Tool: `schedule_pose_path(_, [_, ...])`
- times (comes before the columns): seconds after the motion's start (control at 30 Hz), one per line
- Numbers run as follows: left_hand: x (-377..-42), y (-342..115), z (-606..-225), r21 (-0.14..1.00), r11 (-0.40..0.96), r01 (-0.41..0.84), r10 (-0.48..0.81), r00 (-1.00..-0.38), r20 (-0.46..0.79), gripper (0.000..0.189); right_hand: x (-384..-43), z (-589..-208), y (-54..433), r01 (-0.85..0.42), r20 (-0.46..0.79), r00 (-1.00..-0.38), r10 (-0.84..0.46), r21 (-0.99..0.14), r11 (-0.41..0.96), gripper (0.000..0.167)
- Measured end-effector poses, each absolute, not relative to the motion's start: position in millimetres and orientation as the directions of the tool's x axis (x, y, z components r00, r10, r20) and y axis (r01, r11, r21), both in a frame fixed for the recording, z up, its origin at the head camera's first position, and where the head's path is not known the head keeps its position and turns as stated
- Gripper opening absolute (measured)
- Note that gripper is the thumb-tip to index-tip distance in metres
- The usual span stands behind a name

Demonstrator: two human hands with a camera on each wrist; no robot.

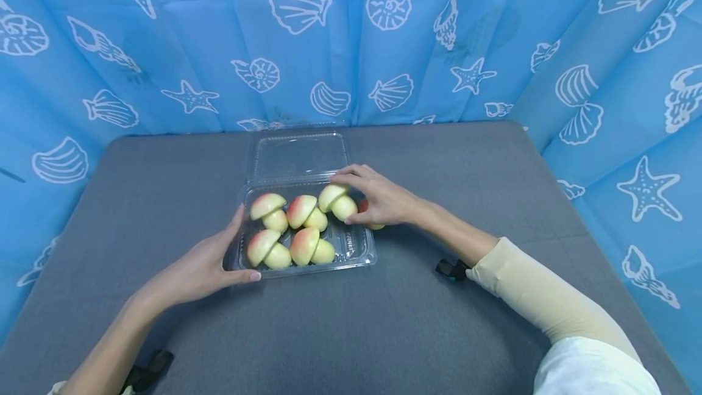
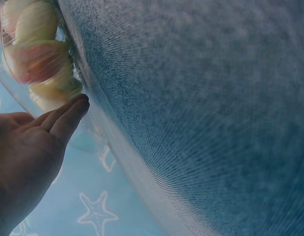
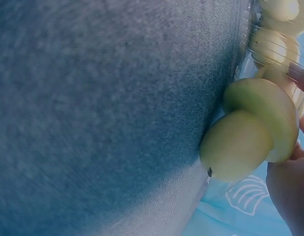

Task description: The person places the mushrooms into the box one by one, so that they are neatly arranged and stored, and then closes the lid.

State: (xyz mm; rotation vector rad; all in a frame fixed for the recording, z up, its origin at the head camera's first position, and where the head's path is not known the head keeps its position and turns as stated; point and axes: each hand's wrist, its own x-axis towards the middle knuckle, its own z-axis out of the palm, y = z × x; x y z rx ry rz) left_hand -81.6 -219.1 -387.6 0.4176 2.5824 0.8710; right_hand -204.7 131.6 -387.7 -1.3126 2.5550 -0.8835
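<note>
A clear plastic clamshell box [image 1: 355, 255] lies with its lid folded back, holding several pale yellow mushroom-shaped pieces with reddish caps. My left hand [image 1: 200, 270] rests against the box's left side, its thumb at the front edge and its fingers extended. At the back right inside the box, my right hand [image 1: 386, 197] pinches one mushroom-shaped piece [image 1: 331, 195] between thumb and fingers. Another mushroom-shaped piece [image 3: 237, 145] sits on the table just outside the box's right side; in the head view my right hand mostly covers it.
The transparent lid [image 1: 298, 154] lies toward the back of the grey table [image 1: 384, 334]. A blue curtain [image 1: 351, 35] with white shells and starfish hangs behind and along the sides. Black straps [image 1: 452, 269] show at both wrists.
</note>
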Motion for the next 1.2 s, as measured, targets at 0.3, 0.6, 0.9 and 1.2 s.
schedule_pose_path(0.3, [-81, -219, -388, 0.629, 0.763, 0.15, 0.393, -0.881, -0.266, 0.127, -205, -387, 133, -0.725, 0.157, -0.586, -0.795, -0.54, 0.427, 0.074])
schedule_pose_path(0.6, [-82, -219, -387, 0.635, 0.757, 0.152, 0.398, -0.879, -0.263, 0.127, -207, -385, 145, -0.719, 0.244, -0.596, -0.765, -0.586, 0.373, 0.07])
schedule_pose_path(0.9, [-81, -220, -386, 0.623, 0.769, 0.146, 0.39, -0.879, -0.276, 0.126, -208, -387, 166, -0.715, 0.28, -0.62, -0.733, -0.586, 0.381, 0.066])
schedule_pose_path(1.2, [-81, -219, -385, 0.625, 0.768, 0.136, 0.384, -0.88, -0.279, 0.126, -205, -386, 183, -0.692, 0.265, -0.645, -0.717, -0.601, 0.4, 0.067])
